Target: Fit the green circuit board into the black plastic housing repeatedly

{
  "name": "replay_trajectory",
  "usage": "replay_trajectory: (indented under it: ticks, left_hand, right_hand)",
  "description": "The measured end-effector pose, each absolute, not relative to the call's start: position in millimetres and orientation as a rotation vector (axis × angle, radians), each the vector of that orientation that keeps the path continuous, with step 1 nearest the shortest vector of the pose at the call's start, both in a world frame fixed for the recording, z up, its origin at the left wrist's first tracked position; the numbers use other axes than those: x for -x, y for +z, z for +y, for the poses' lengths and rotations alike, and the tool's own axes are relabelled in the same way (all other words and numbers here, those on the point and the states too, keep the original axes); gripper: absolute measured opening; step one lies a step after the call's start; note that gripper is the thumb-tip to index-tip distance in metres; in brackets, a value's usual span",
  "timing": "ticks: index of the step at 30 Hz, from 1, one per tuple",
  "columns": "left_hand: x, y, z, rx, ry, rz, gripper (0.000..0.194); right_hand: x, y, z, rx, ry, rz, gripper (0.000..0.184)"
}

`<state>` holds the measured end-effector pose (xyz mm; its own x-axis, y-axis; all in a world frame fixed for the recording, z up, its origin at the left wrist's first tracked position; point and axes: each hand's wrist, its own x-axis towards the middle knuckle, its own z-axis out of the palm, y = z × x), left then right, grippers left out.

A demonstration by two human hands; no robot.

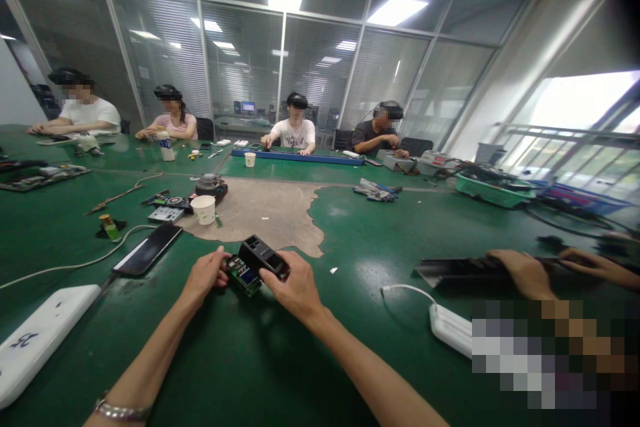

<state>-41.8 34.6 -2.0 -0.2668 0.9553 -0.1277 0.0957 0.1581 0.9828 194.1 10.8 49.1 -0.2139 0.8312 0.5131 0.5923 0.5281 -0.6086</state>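
- Circuit board (244,278) is serving as clock centre: green, tilted, near the wearer's side of the surface (350,367); cannot tell whether it is touching.
- Left hand (206,273) is reaching in at nine o'clock, its fingers pinching the board's left edge.
- Right hand (297,283) is working at three o'clock, fingers gripping a black housing (260,255).
- Housing is leaning over the board at one o'clock; cannot tell whether the two are joined.
- Phone (149,250) is lying at ten o'clock, a small yellow-capped bottle (109,228) standing beyond it.
- White block with handwritten marks (47,340) is resting at eight o'clock.
- Paper cup (203,211) is standing at eleven o'clock, near the edge of a bare tan patch (270,207).
- Neighbour's hands (525,273) are resting by a long dark part (453,270) at three o'clock, well apart.
- Four people wearing headgear are sitting opposite, spread between ten and two o'clock.
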Motion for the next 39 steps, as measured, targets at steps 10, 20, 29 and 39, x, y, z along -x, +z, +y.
replay_trajectory:
  ticks: [10,20,29,39]
  left_hand:
    - [48,-7,37,-1.113,1.269,1.623,0.067]
    - [47,-7,36,-1.142,1.250,1.741,0.069]
    - [45,0,33,-1.146,1.228,1.679,0.071]
    - [44,-2,33,-1.129,1.296,1.660,0.063]
  right_hand:
    - [-155,52,7,1.251,0.270,-1.971,0.028]
    - [-140,48,6,1.324,0.189,-2.050,0.032]
    - [-149,31,-2,1.369,0.198,-2.210,0.038]
    - [-155,26,-2,1.305,0.229,-2.112,0.049]
